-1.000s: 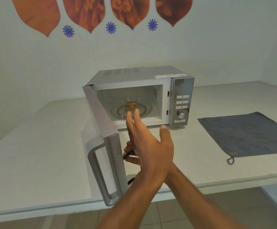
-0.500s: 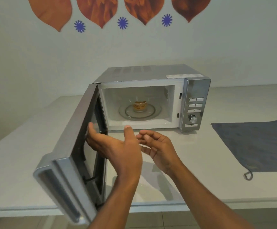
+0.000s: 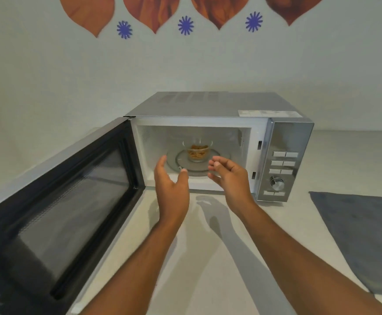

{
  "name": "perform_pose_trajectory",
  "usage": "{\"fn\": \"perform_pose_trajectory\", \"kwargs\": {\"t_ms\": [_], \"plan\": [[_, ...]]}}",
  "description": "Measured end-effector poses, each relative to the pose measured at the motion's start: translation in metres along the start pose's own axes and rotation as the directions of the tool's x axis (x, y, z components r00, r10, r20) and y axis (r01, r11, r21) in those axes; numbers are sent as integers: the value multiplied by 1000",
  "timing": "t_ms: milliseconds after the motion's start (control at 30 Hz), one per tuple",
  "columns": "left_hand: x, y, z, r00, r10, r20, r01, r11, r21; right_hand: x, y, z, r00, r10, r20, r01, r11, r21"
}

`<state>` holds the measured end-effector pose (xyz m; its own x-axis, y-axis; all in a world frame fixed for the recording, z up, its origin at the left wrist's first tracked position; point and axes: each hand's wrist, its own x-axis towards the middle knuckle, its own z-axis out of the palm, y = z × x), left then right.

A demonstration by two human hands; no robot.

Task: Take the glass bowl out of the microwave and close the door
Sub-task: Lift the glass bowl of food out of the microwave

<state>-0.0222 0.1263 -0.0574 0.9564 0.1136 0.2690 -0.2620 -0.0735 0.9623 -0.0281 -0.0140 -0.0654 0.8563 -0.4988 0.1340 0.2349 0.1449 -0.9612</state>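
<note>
A silver microwave stands on the white counter with its door swung wide open to the left. Inside, a small glass bowl holding orange-brown food sits in the middle of the glass turntable. My left hand is at the cavity's mouth, left of the bowl, fingers spread and empty. My right hand is at the mouth on the right side, fingers loosely curled and empty. Neither hand touches the bowl.
A grey cloth lies flat on the counter to the right of the microwave. The open door takes up the left foreground. A white wall with orange and blue decals rises behind.
The door has swung from half open to fully open. Both hands left the door and moved forward to the cavity's mouth, one on each side of the bowl. The camera moved closer.
</note>
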Motion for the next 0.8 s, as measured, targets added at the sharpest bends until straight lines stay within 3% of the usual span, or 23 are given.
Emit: {"fn": "perform_pose_trajectory", "kwargs": {"t_ms": [200,600,700,800], "plan": [[59,-32,30,983,-38,179,29,998,56,49,14,10,998,-28,-52,18,985,-174],[114,-57,83,974,-149,173,156,987,-29,113,29,27,993,-8,-118,-22,966,-256],[129,-64,87,968,-168,185,175,984,-22,130,33,30,990,53,-134,-84,968,-237],[145,-71,92,954,-231,191,241,970,-28,150,38,34,983,101,-151,-145,935,-324]]}}
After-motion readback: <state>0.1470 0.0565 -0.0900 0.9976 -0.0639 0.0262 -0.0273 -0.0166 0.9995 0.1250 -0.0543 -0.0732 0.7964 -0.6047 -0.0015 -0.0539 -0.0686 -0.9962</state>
